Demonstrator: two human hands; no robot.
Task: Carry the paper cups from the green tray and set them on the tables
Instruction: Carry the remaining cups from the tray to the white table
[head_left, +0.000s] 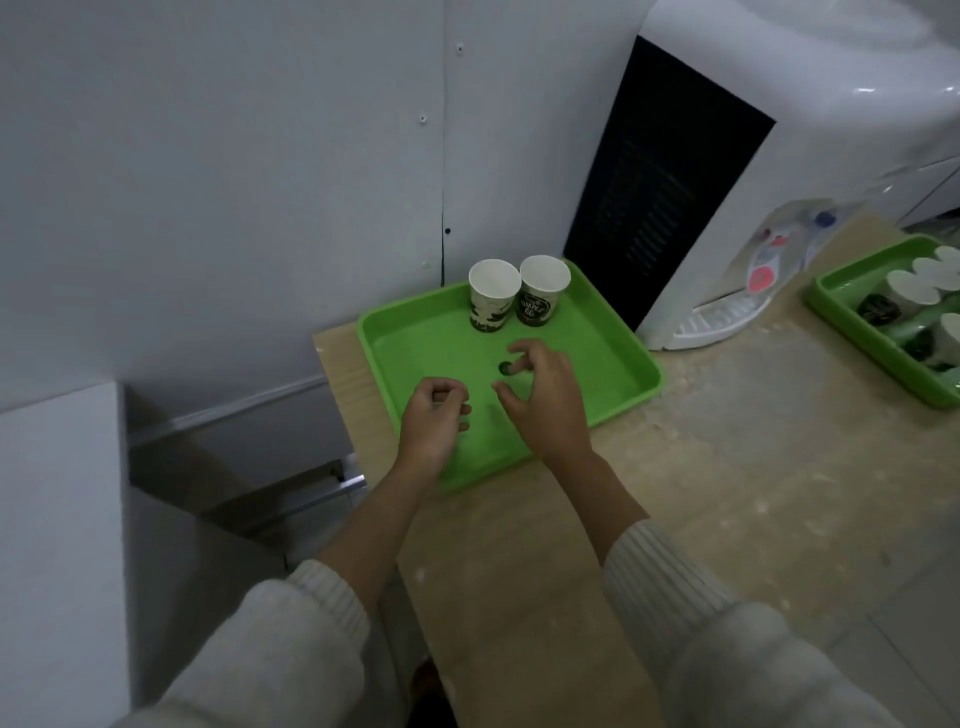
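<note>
Two white paper cups with dark print stand upright side by side at the far edge of a green tray (613, 358): the left cup (492, 295) and the right cup (541, 291). My left hand (434, 418) hovers over the tray's near part with its fingers curled in and nothing in it. My right hand (540, 397) is over the tray's middle, fingers spread and bent, holding nothing. Both hands are well short of the cups. A small dark spot (504, 369) shows on the tray floor by my right fingers.
The tray lies on a beige counter (727, 467) against a white wall. A white water dispenser (727, 171) stands right behind it. A second green tray (852, 322) with several cups sits at the far right. The counter's left edge drops off to a gap.
</note>
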